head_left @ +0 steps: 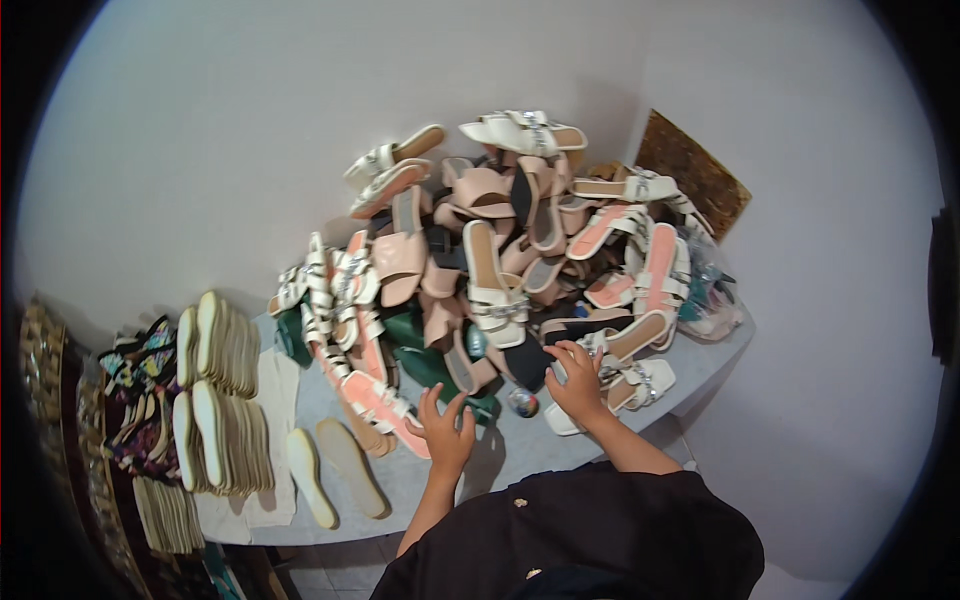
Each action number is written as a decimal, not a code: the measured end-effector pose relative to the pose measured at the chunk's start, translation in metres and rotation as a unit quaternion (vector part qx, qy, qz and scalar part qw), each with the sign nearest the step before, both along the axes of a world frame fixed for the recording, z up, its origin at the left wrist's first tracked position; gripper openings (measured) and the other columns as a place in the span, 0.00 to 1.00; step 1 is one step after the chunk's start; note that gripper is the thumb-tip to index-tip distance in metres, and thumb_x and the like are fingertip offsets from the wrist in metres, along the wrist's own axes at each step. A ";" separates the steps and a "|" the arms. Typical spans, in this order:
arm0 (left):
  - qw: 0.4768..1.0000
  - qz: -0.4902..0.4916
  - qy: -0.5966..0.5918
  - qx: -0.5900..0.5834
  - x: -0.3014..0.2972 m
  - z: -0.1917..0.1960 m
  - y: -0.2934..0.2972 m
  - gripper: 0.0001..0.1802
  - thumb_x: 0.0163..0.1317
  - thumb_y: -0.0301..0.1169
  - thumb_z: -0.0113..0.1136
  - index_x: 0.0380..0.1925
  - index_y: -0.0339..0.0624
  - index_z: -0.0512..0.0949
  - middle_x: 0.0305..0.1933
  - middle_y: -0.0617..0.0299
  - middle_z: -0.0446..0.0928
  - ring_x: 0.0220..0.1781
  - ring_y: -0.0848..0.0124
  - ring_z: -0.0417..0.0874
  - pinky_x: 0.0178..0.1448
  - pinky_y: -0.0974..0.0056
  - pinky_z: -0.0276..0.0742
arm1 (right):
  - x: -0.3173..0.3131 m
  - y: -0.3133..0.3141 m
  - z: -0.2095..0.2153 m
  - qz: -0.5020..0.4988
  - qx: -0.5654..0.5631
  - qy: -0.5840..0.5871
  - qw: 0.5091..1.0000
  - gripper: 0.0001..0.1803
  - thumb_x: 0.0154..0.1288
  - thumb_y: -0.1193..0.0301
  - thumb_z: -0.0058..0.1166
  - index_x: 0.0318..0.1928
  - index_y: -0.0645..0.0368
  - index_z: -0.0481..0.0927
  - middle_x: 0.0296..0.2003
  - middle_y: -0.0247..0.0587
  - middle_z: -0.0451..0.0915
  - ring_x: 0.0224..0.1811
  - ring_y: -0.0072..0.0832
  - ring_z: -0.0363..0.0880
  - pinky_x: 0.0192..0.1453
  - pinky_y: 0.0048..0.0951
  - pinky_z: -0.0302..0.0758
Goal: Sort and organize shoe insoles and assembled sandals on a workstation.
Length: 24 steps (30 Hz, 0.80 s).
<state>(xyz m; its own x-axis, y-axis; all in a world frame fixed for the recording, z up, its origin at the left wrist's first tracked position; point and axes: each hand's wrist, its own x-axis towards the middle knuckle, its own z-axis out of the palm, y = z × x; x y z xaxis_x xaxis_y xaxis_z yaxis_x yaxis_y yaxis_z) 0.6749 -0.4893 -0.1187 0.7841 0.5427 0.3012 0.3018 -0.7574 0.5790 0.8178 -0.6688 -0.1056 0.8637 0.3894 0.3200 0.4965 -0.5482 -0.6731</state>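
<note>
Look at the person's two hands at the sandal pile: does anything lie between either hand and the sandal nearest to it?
Nothing visible does. The right hand already rests on a white sandal at the pile's near edge. The left hand touches the end of a pink-soled sandal, fingers spread, nothing between them.

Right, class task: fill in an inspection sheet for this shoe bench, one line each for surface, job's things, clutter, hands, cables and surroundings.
Surface: pale grey table, mostly covered, bare strip at the near edge.
Job's things: white sandal under the right hand; pink-soled strap sandal beside the left hand.
Clutter: big sandal pile in pink, white and black; stacked cream insoles at left; two loose insoles; small round object, kind unclear.
Hands: left hand open, fingers spread over the table; right hand resting on the white sandal, grip unclear.
Cables: nothing seen.
Surroundings: plain white wall; brown board leaning at the right.
</note>
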 end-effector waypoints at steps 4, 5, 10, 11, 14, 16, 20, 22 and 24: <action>1.000 -0.018 0.005 0.007 0.048 0.007 -0.037 0.18 0.51 0.36 0.57 0.45 0.58 0.79 0.62 0.56 0.62 0.69 0.54 0.54 0.62 0.34 0.29 | 0.049 -0.054 0.004 -0.009 -0.047 -0.057 0.997 0.21 0.50 0.70 0.55 0.48 0.49 0.77 0.50 0.37 0.70 0.58 0.37 0.66 0.64 0.67 0.40; 1.000 -0.023 0.008 0.006 0.059 0.006 -0.044 0.18 0.51 0.36 0.57 0.45 0.58 0.79 0.62 0.56 0.62 0.69 0.54 0.54 0.62 0.34 0.29 | 0.062 -0.065 0.003 -0.014 -0.049 -0.054 0.997 0.21 0.50 0.70 0.55 0.48 0.49 0.77 0.50 0.37 0.70 0.58 0.37 0.66 0.64 0.67 0.40; 0.997 -0.043 0.045 0.049 0.098 0.001 -0.063 0.25 0.50 0.38 0.59 0.52 0.58 0.75 0.66 0.51 0.57 0.70 0.51 0.52 0.62 0.32 0.32 | 0.117 -0.104 -0.007 -0.106 -0.142 -0.083 0.981 0.29 0.51 0.65 0.55 0.57 0.46 0.70 0.59 0.44 0.63 0.66 0.44 0.54 0.63 0.68 0.38; 0.997 -0.041 0.046 0.046 0.103 0.001 -0.063 0.27 0.49 0.39 0.59 0.54 0.58 0.73 0.67 0.49 0.55 0.70 0.50 0.51 0.62 0.31 0.33 | 0.125 -0.107 -0.008 -0.141 -0.156 -0.093 0.973 0.33 0.51 0.65 0.55 0.61 0.44 0.66 0.62 0.45 0.59 0.68 0.44 0.50 0.63 0.69 0.38; 0.994 -0.030 0.077 0.073 0.114 0.000 -0.058 0.34 0.49 0.41 0.60 0.59 0.53 0.67 0.68 0.44 0.50 0.70 0.47 0.48 0.62 0.31 0.37 | 0.140 -0.114 -0.028 -0.141 -0.190 -0.038 0.971 0.37 0.54 0.60 0.54 0.66 0.41 0.59 0.67 0.45 0.50 0.71 0.46 0.42 0.63 0.70 0.36; 0.990 -0.020 0.104 0.097 0.120 0.000 -0.054 0.40 0.50 0.45 0.61 0.63 0.47 0.60 0.68 0.40 0.47 0.71 0.46 0.45 0.64 0.33 0.40 | 0.142 -0.117 -0.045 -0.129 -0.203 -0.017 0.971 0.34 0.57 0.57 0.51 0.65 0.40 0.60 0.69 0.44 0.47 0.72 0.45 0.41 0.63 0.70 0.34; 0.985 0.008 0.153 0.083 0.133 -0.010 -0.051 0.49 0.51 0.51 0.61 0.67 0.42 0.50 0.70 0.37 0.40 0.71 0.45 0.44 0.66 0.36 0.40 | 0.138 -0.119 -0.071 -0.157 -0.208 -0.098 0.961 0.28 0.57 0.56 0.50 0.61 0.39 0.68 0.68 0.40 0.52 0.72 0.40 0.43 0.62 0.69 0.33; 0.988 0.012 0.137 0.076 0.138 -0.013 -0.055 0.48 0.52 0.52 0.60 0.67 0.42 0.51 0.69 0.35 0.40 0.71 0.44 0.45 0.66 0.36 0.41 | 0.141 -0.121 -0.080 -0.157 -0.214 -0.100 0.959 0.28 0.57 0.56 0.50 0.60 0.38 0.68 0.68 0.40 0.52 0.72 0.40 0.44 0.62 0.70 0.31; 0.991 0.016 0.119 0.061 0.143 -0.015 -0.057 0.46 0.54 0.52 0.58 0.66 0.40 0.52 0.69 0.32 0.41 0.70 0.42 0.46 0.67 0.38 0.44 | 0.145 -0.120 -0.085 -0.160 -0.216 -0.101 0.958 0.28 0.55 0.57 0.49 0.60 0.37 0.69 0.68 0.40 0.52 0.72 0.40 0.44 0.61 0.72 0.28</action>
<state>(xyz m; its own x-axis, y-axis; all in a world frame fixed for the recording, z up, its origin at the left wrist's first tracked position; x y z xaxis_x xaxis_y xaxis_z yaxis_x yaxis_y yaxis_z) 0.8177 -0.5466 -0.1338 0.8240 0.5393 0.1739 0.4441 -0.8052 0.3929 0.9630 -0.7887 -0.1903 0.8980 0.2495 0.3625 0.3535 -0.8996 -0.2566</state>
